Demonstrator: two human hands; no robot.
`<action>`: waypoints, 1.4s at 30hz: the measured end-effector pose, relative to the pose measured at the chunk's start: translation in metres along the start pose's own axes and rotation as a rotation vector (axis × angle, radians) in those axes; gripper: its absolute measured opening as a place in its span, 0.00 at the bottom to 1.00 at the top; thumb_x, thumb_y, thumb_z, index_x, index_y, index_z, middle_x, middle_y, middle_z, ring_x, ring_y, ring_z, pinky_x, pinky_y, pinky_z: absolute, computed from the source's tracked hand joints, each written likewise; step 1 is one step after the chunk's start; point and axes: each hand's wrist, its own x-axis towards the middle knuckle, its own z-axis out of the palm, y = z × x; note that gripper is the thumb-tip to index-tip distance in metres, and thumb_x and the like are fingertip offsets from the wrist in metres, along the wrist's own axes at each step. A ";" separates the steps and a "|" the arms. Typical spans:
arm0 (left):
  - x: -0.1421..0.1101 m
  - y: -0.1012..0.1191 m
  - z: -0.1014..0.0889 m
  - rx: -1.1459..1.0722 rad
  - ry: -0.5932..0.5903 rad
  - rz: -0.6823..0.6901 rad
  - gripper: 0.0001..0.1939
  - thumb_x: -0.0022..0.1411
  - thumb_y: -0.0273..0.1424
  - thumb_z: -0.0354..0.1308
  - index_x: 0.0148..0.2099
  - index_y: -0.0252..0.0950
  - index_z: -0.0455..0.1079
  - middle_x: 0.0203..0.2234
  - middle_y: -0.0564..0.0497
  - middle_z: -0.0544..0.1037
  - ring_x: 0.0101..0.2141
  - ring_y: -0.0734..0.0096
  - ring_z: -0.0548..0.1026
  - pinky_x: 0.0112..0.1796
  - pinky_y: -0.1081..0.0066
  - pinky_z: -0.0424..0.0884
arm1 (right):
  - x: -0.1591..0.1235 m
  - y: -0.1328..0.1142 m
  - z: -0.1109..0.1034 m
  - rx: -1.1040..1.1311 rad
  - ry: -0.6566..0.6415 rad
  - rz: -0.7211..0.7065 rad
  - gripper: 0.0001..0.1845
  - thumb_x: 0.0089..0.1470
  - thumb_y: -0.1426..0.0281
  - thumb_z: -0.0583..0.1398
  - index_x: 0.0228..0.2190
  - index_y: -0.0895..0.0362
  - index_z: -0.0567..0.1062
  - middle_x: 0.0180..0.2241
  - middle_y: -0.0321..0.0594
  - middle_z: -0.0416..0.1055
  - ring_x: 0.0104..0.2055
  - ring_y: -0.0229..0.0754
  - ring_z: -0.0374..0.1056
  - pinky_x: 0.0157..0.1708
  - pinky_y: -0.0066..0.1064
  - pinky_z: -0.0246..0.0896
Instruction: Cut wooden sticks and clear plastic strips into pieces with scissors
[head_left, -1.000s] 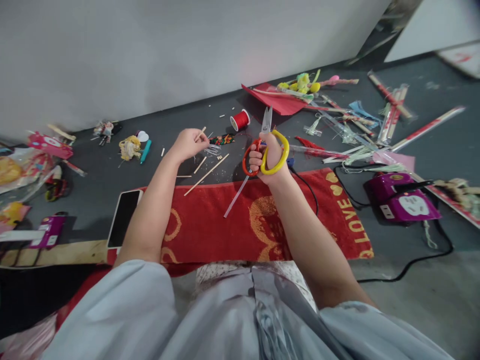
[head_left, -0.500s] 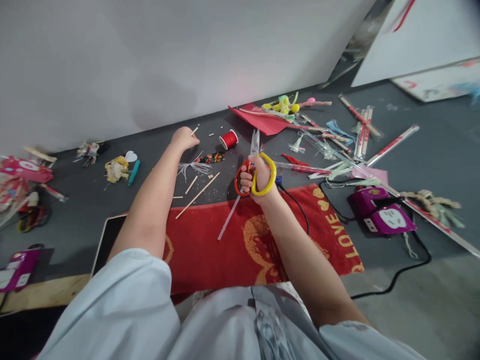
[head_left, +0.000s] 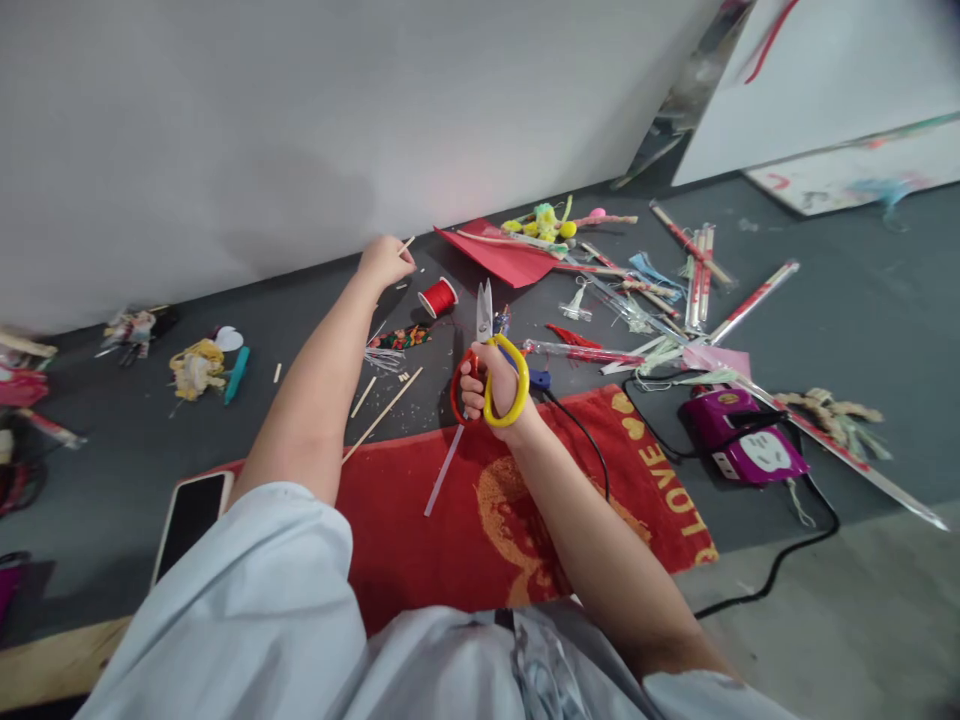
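Note:
My left hand (head_left: 386, 263) is out at the back of the table near the wall. Its closed fingers pinch a short wooden stick (head_left: 406, 245), which pokes out upward. To its right lies a spool of red thread (head_left: 438, 298). Around the scissors (head_left: 485, 312), my right hand (head_left: 491, 380) is wrapped at the red and yellow handles, blades pointing away and slightly apart. A blue tool with a black cable (head_left: 540, 379) is mostly hidden behind that hand. Below it a translucent stick (head_left: 444, 470) reaches over the red towel (head_left: 420, 520). Thin wooden sticks (head_left: 382, 415) lie between my arms.
Red paper (head_left: 502, 255), tassels and wrapped sticks (head_left: 701, 275) are spread at the right. A purple power socket (head_left: 746, 437) with a black cord stands beside the towel. On the left are a phone (head_left: 191, 520), a teal marker (head_left: 236, 375) and yellow yarn (head_left: 198, 370).
My left hand has moved right, nearer the spool and the red paper, still pinching the small stick. The scissors stay in my right hand. The whole view has shifted a little.

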 end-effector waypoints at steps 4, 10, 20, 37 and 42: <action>0.011 0.013 0.009 -0.019 -0.001 0.001 0.09 0.54 0.31 0.61 0.36 0.30 0.74 0.23 0.54 0.73 0.32 0.78 0.65 0.39 0.72 0.58 | 0.000 -0.003 -0.001 0.015 0.009 0.011 0.17 0.53 0.56 0.55 0.21 0.54 0.62 0.12 0.25 0.48 0.11 0.28 0.43 0.08 0.21 0.45; 0.013 0.021 0.016 -0.008 0.044 -0.019 0.06 0.55 0.28 0.60 0.34 0.28 0.71 0.19 0.58 0.59 0.35 0.78 0.63 0.42 0.70 0.56 | 0.000 -0.004 0.000 0.014 -0.002 0.018 0.17 0.55 0.57 0.53 0.21 0.54 0.62 0.12 0.25 0.48 0.11 0.28 0.43 0.08 0.21 0.46; 0.013 0.017 0.020 0.082 0.085 -0.046 0.16 0.52 0.29 0.57 0.43 0.29 0.73 0.38 0.39 0.76 0.46 0.57 0.72 0.46 0.65 0.64 | -0.001 -0.005 0.000 0.004 -0.002 0.017 0.18 0.58 0.58 0.51 0.21 0.55 0.62 0.12 0.25 0.47 0.10 0.28 0.43 0.08 0.21 0.45; -0.158 -0.008 -0.013 -0.208 -0.021 -0.211 0.10 0.49 0.33 0.60 0.20 0.35 0.66 0.13 0.54 0.61 0.20 0.73 0.63 0.27 0.68 0.60 | -0.008 0.002 0.005 -0.182 -0.012 0.005 0.16 0.57 0.59 0.53 0.22 0.53 0.60 0.12 0.25 0.47 0.11 0.29 0.43 0.08 0.21 0.43; -0.204 -0.013 0.014 -0.248 -0.056 -0.252 0.11 0.50 0.33 0.60 0.20 0.36 0.65 0.14 0.55 0.62 0.20 0.74 0.61 0.27 0.69 0.57 | -0.006 0.008 0.005 -0.238 -0.014 -0.028 0.15 0.56 0.59 0.54 0.22 0.52 0.60 0.13 0.25 0.47 0.12 0.29 0.42 0.08 0.22 0.43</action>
